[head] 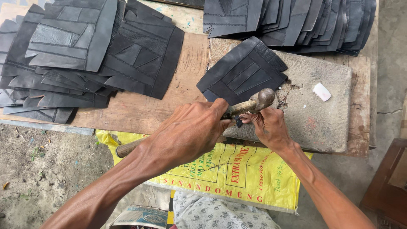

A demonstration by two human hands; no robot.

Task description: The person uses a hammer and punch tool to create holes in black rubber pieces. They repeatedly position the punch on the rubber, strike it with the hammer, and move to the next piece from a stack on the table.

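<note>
Left hand (188,131) reaching in from lower left, forearm running diagonally up, back of hand to the camera, fingers curled tight around the wooden handle of a hammer (237,108). Rounded metal head up near the front edge of the grey stone slab (318,114), handle butt poking out below the wrist over the yellow sack (229,169). Right hand (268,126) coming in from lower right, wrist bent, fingers pinched together on a small dark piece (238,123) just below the hammer handle, at the slab's front edge. Both hands nearly touching, hammer shaft between them.

Black stitched leather panel (242,72) lying tilted on the slab, its near corner tucked behind the left knuckles and the hammer. Small dark piece mostly covered by fingertips, so shape hard to tell. Left palm and fingertips hidden behind the hand itself. More black panels heaped on the wooden tabletop (178,93): pile at left (85,51) cut by the frame edge, row at top right (292,21) likewise. White chalk-like lump (321,91) on the slab, well apart from the hands
</note>
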